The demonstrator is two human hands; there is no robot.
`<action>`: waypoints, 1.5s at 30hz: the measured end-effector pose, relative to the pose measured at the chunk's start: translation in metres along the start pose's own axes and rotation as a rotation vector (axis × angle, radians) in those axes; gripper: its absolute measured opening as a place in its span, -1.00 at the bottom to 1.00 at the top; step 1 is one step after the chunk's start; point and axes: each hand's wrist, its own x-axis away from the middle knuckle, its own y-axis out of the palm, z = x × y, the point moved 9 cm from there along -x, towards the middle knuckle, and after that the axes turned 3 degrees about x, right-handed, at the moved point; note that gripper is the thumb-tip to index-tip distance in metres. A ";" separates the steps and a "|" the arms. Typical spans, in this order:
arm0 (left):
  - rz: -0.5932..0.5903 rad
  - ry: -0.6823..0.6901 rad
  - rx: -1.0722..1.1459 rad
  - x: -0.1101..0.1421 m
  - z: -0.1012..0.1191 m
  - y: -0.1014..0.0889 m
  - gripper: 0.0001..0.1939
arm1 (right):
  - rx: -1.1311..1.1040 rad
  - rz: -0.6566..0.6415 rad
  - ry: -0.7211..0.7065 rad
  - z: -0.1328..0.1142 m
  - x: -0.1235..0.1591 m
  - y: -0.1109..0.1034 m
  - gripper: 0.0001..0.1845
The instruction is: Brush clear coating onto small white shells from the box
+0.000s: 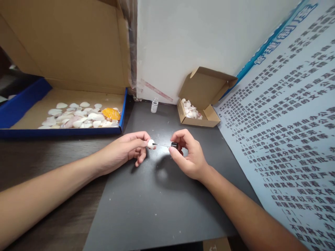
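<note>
My left hand pinches a small white shell between thumb and fingertips, just above a dark grey mat. My right hand pinches the black cap of a thin applicator brush, its tip touching the shell. A small clear bottle stands uncapped at the back of the mat by the wall.
A large blue-edged cardboard box at the left holds several white shells and one orange shell. A small cardboard box with more shells sits at the back right. A printed poster leans along the right side.
</note>
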 end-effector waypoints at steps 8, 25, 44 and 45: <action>0.005 -0.007 0.003 0.001 -0.001 0.000 -0.84 | -0.012 -0.003 -0.012 -0.002 0.000 0.000 -0.84; -0.032 0.017 0.005 0.003 0.002 0.003 -0.86 | -0.057 0.006 -0.036 -0.007 0.000 -0.001 -0.85; -0.072 0.027 -0.062 0.001 -0.001 0.003 -0.79 | -0.027 0.044 -0.034 -0.005 0.001 -0.003 -0.80; -0.068 0.030 -0.066 0.001 -0.001 0.003 -0.79 | -0.014 0.050 -0.022 -0.004 0.001 -0.003 -0.78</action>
